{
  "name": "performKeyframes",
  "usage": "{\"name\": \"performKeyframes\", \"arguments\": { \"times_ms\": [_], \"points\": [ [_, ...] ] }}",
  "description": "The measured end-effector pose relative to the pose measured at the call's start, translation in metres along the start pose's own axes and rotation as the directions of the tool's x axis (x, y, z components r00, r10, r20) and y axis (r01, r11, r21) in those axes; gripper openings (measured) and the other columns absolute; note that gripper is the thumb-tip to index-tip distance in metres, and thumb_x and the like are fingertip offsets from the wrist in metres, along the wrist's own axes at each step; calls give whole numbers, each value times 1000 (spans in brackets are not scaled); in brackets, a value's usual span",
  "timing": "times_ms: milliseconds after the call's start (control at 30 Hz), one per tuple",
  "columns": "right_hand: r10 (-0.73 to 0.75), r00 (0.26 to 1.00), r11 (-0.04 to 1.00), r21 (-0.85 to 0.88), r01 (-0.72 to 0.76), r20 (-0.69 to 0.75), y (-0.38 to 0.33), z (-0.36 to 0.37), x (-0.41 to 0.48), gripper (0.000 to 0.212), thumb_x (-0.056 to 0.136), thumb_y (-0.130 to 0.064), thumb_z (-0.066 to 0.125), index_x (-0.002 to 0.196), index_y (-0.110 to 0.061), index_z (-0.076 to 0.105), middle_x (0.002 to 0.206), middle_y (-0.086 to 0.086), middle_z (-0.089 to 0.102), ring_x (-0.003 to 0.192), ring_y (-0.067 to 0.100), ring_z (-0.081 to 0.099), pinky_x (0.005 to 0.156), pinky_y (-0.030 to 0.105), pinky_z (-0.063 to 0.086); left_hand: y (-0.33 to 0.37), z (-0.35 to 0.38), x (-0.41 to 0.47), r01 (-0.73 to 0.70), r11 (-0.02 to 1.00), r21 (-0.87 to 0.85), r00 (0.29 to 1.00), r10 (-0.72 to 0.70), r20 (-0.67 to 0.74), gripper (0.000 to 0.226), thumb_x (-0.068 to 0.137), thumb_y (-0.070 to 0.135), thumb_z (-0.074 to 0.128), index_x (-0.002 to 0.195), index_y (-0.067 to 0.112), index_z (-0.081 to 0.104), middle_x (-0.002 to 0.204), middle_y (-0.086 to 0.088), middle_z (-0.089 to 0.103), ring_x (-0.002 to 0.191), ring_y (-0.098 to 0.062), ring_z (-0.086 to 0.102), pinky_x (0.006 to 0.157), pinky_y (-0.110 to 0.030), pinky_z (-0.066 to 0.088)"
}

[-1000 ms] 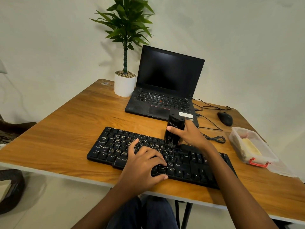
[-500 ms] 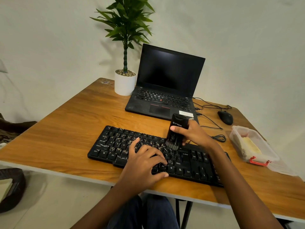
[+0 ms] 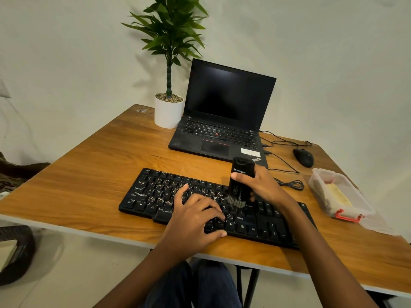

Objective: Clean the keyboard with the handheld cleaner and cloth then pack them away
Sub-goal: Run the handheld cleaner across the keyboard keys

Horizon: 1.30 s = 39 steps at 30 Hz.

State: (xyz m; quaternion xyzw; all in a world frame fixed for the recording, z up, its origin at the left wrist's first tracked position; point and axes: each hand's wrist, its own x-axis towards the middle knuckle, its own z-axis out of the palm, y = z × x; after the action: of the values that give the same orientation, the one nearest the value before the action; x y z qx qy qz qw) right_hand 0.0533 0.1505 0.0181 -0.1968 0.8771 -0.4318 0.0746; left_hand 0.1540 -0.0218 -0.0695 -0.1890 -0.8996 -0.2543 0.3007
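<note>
A black keyboard (image 3: pixel 155 196) lies across the front of the wooden table (image 3: pixel 89 174). My right hand (image 3: pixel 264 185) grips a black handheld cleaner (image 3: pixel 241 176) upright, its brush end down on the keys near the keyboard's middle-right. My left hand (image 3: pixel 195 221) rests on the keyboard's lower middle, fingers bent over the keys, holding the board down. A yellow cloth (image 3: pixel 338 194) lies inside a clear plastic box (image 3: pixel 320 176) with red clips at the table's right edge.
An open black laptop (image 3: pixel 222 121) stands behind the keyboard, a white potted plant (image 3: pixel 169 112) to its left. A black mouse (image 3: pixel 303 157) and loose cables (image 3: pixel 289 183) lie at the back right. The box's clear lid (image 3: pixel 378 225) lies beside the box. A dark basket (image 3: pixel 15 252) sits on the floor left.
My right hand has slid the cleaner a little to the right and toward me across the keys. My left hand has stayed in place.
</note>
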Motion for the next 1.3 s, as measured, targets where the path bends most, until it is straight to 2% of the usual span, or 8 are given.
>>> {"name": "performKeyframes", "arguments": {
  "times_ms": [367, 500, 633, 767, 933, 1033, 1133, 1300],
  "points": [
    [-21, 1000, 1000, -19, 22, 16, -4, 0, -4, 15, 87, -33, 59, 92, -28, 46, 83, -1, 62, 58, 6, 61, 49, 25, 48, 0, 0, 1, -3, 1000, -13, 1000, 2, -15, 29, 73, 61, 57, 88, 38, 67, 95, 24, 59, 99, 3, 50, 113, -43, 6],
    [11, 1000, 1000, -15, -11, 9, -7, -7, -7, 17, 86, -33, 60, 95, -27, 46, 93, 4, 63, 80, 20, 66, 67, 43, 56, 0, 0, 1, -3, 1000, -13, 1000, 2, -18, 29, 73, 61, 57, 88, 39, 67, 95, 24, 59, 98, 2, 50, 113, -43, 7],
    [-65, 996, 998, 8, 65, 56, -12, 6, -15, 14, 87, -29, 59, 93, -26, 47, 85, -3, 61, 64, 3, 63, 46, 18, 47, -1, 2, 0, 2, 1000, -7, 1000, -2, -16, 29, 73, 61, 57, 88, 39, 67, 96, 24, 59, 99, 2, 51, 113, -44, 7],
    [-57, 998, 998, -17, 58, 36, -11, 2, -18, 12, 87, -30, 59, 91, -27, 47, 85, -4, 60, 66, 3, 61, 47, 12, 45, 0, 1, 1, 9, 1000, -3, 1000, -9, -13, 29, 72, 61, 58, 88, 38, 67, 96, 24, 60, 99, 2, 50, 113, -44, 6],
    [-115, 993, 993, -17, 115, -13, -7, 8, -16, 14, 86, -30, 61, 92, -26, 49, 90, -2, 60, 79, 11, 61, 60, 15, 48, -1, 1, 0, 10, 1000, -3, 1000, -10, -7, 30, 72, 62, 57, 88, 38, 67, 96, 23, 60, 98, 1, 52, 113, -44, 7],
    [-40, 998, 999, 13, 40, 38, -7, 3, -19, 13, 87, -33, 58, 94, -26, 49, 89, 0, 63, 73, 12, 64, 50, 22, 47, -1, 1, 1, 10, 1000, -3, 1000, -10, -9, 30, 72, 62, 57, 88, 38, 67, 96, 24, 60, 98, 2, 50, 113, -43, 6],
    [-63, 996, 997, -38, 60, -63, -6, 3, -17, 15, 87, -32, 59, 92, -24, 47, 85, -2, 61, 76, 18, 64, 50, 22, 47, -1, 2, 1, 7, 1000, -7, 1000, -7, -12, 30, 72, 62, 58, 88, 38, 67, 96, 24, 60, 98, 2, 51, 113, -43, 6],
    [-87, 996, 994, 66, 84, 36, -3, 11, -24, 11, 87, -28, 59, 90, -24, 49, 80, -2, 61, 57, 1, 60, 42, 19, 43, -1, 1, 1, 4, 1000, -10, 1000, -4, -14, 29, 72, 61, 58, 88, 39, 67, 96, 23, 60, 99, 2, 51, 112, -46, 9]
  ]
}}
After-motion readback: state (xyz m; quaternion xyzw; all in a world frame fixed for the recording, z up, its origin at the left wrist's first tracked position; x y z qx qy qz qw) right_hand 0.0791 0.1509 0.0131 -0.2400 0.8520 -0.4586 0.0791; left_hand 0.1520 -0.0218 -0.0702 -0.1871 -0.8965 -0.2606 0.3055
